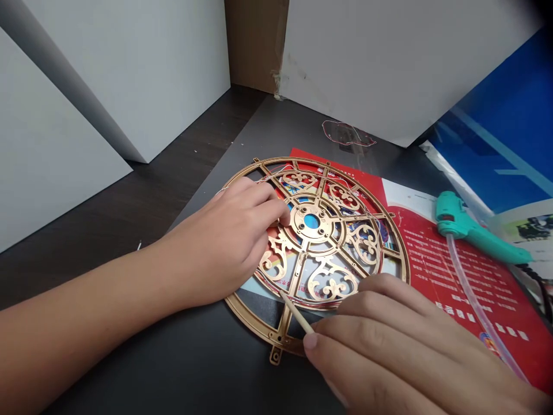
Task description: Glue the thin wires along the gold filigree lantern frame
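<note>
A round gold filigree frame (pixel 328 230) with spokes, scrollwork and a blue-centred hub lies flat on a red printed sheet (pixel 449 276). My left hand (pixel 228 236) sits on its left side, with curled fingertips pressing near the hub. My right hand (pixel 389 346) pinches a thin wooden stick (pixel 296 311) at the lower edge of the frame. The stick's far tip points at the frame's inner lower ring. A teal hot glue gun (pixel 470 230) lies on the sheet to the right, with a clear tube (pixel 470 305) running down from it.
The dark table (pixel 129 196) spreads under everything. White boards (pixel 389 63) stand along the back and left, with brown cardboard (pixel 254 40) in the corner between them. A blue panel (pixel 505 115) rises at right. A pink-outlined transparent piece (pixel 348 134) lies behind the frame.
</note>
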The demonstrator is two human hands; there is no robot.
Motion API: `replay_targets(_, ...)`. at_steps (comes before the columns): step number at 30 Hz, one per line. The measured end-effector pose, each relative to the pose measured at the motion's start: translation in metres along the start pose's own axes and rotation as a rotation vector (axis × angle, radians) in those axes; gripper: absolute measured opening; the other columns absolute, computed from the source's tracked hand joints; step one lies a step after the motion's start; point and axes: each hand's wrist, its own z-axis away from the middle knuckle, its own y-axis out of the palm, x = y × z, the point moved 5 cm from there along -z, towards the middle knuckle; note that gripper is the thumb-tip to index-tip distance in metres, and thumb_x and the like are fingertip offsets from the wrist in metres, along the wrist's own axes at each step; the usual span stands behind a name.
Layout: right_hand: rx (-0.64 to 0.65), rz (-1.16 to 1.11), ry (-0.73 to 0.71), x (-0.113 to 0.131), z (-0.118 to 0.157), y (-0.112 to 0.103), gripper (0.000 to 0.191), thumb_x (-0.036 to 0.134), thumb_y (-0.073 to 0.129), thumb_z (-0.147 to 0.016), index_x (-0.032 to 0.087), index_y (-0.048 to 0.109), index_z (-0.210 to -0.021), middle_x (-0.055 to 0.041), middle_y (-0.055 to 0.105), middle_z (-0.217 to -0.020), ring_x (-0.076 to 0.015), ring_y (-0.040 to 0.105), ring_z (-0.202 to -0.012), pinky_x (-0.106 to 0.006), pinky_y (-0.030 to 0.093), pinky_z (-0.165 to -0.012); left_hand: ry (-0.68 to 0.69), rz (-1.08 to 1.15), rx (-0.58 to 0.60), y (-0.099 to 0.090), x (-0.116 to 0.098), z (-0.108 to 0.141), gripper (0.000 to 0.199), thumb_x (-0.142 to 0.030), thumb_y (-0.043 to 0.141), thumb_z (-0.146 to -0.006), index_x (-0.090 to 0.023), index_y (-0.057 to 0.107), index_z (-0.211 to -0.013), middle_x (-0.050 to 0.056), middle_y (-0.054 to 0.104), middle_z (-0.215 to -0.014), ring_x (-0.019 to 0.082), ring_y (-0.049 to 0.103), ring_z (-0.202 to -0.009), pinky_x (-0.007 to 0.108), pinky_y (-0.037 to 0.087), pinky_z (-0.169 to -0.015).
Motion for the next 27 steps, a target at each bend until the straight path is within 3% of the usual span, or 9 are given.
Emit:
replay_targets(5, -0.012, -0.020, 0.011, -0.007, 0.031, -0.011, 0.021, 0.039, 0.091, -0.119, 0.030, 0.094, -0.138, -0.0036, 0.100, -0.115, -0.0299, 0.097, -0.113, -0.040, 0.084, -0.107, -0.023, 0.007, 0.075, -0.007, -0.005, -0.005, 0.040, -0.021, 0.047, -0.116, -0.027, 0.085, -0.124, 0.008, 0.084, -0.124, 0.031, 0.075, -0.121, 0.052, 0.061, -0.109)
replay_targets(10, 0.011, -0.094, 0.084, -0.015, 0.047, -0.015, 0.025, 0.023, 0.070, -0.129, 0.030, 0.093, -0.135, -0.0020, 0.100, -0.115, -0.0256, 0.099, -0.108, -0.035, 0.083, -0.109, -0.038, 0.008, 0.090, -0.007, -0.002, -0.003, 0.038, -0.022, 0.048, -0.117, -0.028, 0.085, -0.125, 0.009, 0.083, -0.128, 0.033, 0.074, -0.125, 0.054, 0.062, -0.115)
replay_targets(14, 0.091, -0.124, 0.017, -0.017, 0.055, -0.013, 0.019, 0.026, 0.074, -0.129, 0.031, 0.092, -0.136, 0.0001, 0.100, -0.117, -0.0230, 0.098, -0.102, -0.032, 0.082, -0.106, -0.043, 0.009, 0.106, -0.007, -0.001, -0.003, 0.039, -0.024, 0.049, -0.118, -0.030, 0.086, -0.128, 0.008, 0.084, -0.129, 0.033, 0.075, -0.127, 0.053, 0.063, -0.115)
replay_targets(18, 0.032, -0.106, 0.002, -0.015, 0.066, -0.008, 0.016, 0.029, 0.080, -0.127, 0.030, 0.092, -0.137, 0.0008, 0.098, -0.109, -0.0218, 0.094, -0.094, -0.034, 0.081, -0.104, -0.052, 0.002, 0.087, -0.005, -0.002, -0.005, 0.041, -0.022, 0.046, -0.116, -0.029, 0.086, -0.124, 0.008, 0.084, -0.125, 0.033, 0.075, -0.124, 0.053, 0.062, -0.111)
replay_targets(22, -0.060, -0.079, 0.070, -0.002, 0.057, 0.001, 0.017, 0.033, 0.078, -0.130, 0.029, 0.093, -0.138, 0.0002, 0.092, -0.096, -0.0204, 0.089, -0.085, -0.034, 0.076, -0.091, -0.044, -0.006, 0.048, -0.003, -0.001, -0.003, 0.041, -0.021, 0.045, -0.116, -0.029, 0.085, -0.123, 0.009, 0.082, -0.125, 0.033, 0.073, -0.120, 0.052, 0.061, -0.109)
replay_targets(27, -0.030, -0.028, -0.014, 0.005, 0.017, 0.005, 0.030, 0.058, 0.085, -0.124, 0.031, 0.094, -0.135, -0.0063, 0.094, -0.103, -0.0299, 0.092, -0.098, -0.043, 0.078, -0.089, -0.008, -0.003, 0.103, -0.005, 0.002, 0.001, 0.038, -0.022, 0.048, -0.121, -0.031, 0.084, -0.131, 0.006, 0.082, -0.130, 0.031, 0.073, -0.125, 0.050, 0.062, -0.113)
